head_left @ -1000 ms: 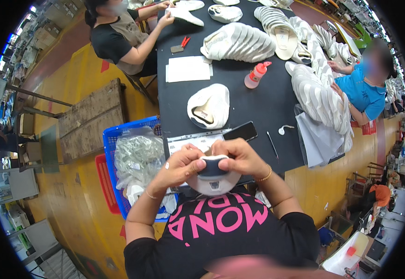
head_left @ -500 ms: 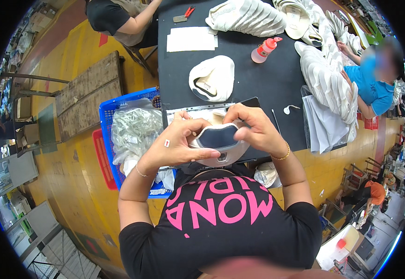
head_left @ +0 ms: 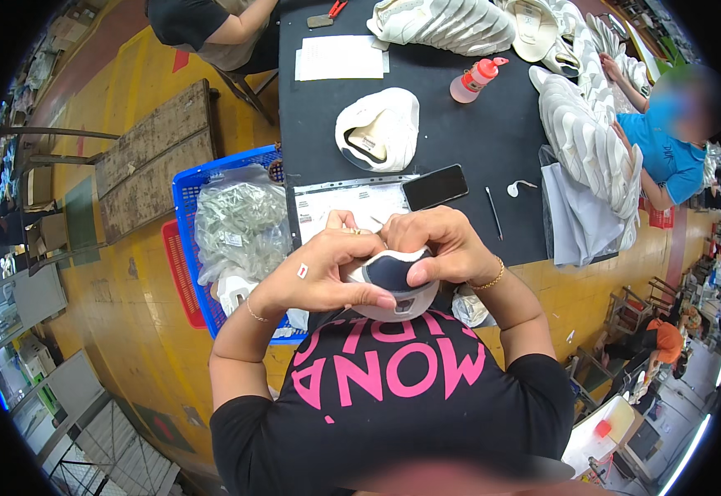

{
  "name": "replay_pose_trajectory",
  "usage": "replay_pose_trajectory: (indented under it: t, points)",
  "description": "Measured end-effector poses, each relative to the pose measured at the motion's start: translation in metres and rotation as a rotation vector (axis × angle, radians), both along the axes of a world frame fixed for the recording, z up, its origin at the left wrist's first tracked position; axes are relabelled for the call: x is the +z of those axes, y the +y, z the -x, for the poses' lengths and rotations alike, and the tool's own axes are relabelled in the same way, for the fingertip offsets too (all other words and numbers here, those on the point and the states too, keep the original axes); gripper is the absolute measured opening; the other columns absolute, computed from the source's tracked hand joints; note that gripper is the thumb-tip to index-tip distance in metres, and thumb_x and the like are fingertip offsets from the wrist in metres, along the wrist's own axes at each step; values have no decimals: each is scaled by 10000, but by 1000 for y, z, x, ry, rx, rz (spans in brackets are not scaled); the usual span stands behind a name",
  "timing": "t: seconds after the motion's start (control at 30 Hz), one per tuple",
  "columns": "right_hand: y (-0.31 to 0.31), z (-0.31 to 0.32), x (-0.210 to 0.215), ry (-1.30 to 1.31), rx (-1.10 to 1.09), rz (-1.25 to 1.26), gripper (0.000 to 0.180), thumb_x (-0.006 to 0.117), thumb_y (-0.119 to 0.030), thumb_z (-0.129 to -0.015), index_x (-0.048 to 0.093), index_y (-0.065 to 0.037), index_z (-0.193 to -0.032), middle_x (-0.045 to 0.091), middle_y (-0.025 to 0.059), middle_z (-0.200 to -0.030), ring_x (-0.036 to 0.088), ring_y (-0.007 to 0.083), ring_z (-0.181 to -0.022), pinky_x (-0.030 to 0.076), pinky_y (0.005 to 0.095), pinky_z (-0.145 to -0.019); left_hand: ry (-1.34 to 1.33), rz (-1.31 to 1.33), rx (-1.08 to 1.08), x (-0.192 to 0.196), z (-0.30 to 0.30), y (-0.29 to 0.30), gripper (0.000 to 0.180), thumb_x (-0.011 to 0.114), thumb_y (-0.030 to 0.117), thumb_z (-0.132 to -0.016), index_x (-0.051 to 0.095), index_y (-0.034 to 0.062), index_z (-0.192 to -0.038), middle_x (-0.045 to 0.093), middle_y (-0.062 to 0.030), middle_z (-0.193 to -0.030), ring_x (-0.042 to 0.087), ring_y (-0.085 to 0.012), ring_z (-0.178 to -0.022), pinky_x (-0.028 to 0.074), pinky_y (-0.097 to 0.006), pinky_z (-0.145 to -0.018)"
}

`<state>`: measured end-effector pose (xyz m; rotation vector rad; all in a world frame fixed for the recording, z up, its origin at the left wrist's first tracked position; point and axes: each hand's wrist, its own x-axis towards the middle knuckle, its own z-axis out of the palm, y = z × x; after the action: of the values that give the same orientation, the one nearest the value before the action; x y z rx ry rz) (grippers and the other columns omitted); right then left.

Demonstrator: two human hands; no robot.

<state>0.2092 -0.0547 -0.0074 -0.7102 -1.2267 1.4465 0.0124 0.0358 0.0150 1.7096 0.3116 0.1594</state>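
Observation:
A white cap (head_left: 384, 271) with a dark navy part facing up is held close to my chest. My left hand (head_left: 327, 269) is closed on its left side, the thumb lying along the lower edge. My right hand (head_left: 447, 246) pinches the right side, thumb on the navy part and fingers curled over the far edge. My fingers hide much of the cap. Just beyond my hands lie a printed sheet (head_left: 348, 198) and a black phone (head_left: 436, 188). Farther off, another white cap (head_left: 389, 124) rests on the dark table with its inside showing.
A blue basket (head_left: 185, 198) of clear plastic bags stands at left. Stacked white caps (head_left: 580, 140) line the table's right side, near a person in blue (head_left: 658, 149). A red-topped bottle (head_left: 472, 83), a pen (head_left: 494, 213) and white papers (head_left: 340, 58) lie on the table.
My hands and the cap have come slightly nearer my body. The cap's navy part looks narrower and more bent. The phone shows more fully now.

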Motion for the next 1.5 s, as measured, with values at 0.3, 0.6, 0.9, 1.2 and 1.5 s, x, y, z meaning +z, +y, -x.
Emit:
replay_pose_trajectory:
  t: [0.3,0.6,0.9,1.2,1.5]
  points:
    - [12,-24,14,-622,-11,-301,316,783,-248,-751,554,-32,-724,511,70,-665,489,208,-610,394,324,-583,182,13,-11,-5,-3,6,444,815,448,-672,606,68,-765,391,-26,-605,304,-217,-805,297,-311,-761]
    - [10,-11,2,-157,52,19,347,802,-284,-746,577,-21,-739,537,45,-653,522,151,-642,410,282,-587,21,75,-8,-8,-2,2,372,851,283,-622,632,38,-798,484,-5,-669,387,-150,-790,256,-332,-931]
    - [3,-24,15,-516,38,-33,465,868,-367,-624,573,-16,-699,527,49,-616,506,167,-592,403,294,-549,101,222,37,-7,-2,3,364,797,367,-715,666,51,-837,487,-26,-666,362,-160,-767,294,-319,-838]
    - [-2,-10,4,8,6,-15,336,821,-227,-710,558,-24,-660,537,24,-639,493,151,-603,392,279,-564,7,225,43,-10,-5,-4,356,805,328,-672,626,33,-761,525,-7,-697,388,-143,-775,265,-317,-899]
    - [-10,-27,25,-616,-62,-170,497,873,-369,-603,501,-42,-645,465,45,-612,450,173,-578,354,281,-528,67,73,8,2,-3,-1,348,818,359,-704,631,67,-735,476,23,-594,343,-135,-738,242,-320,-895]
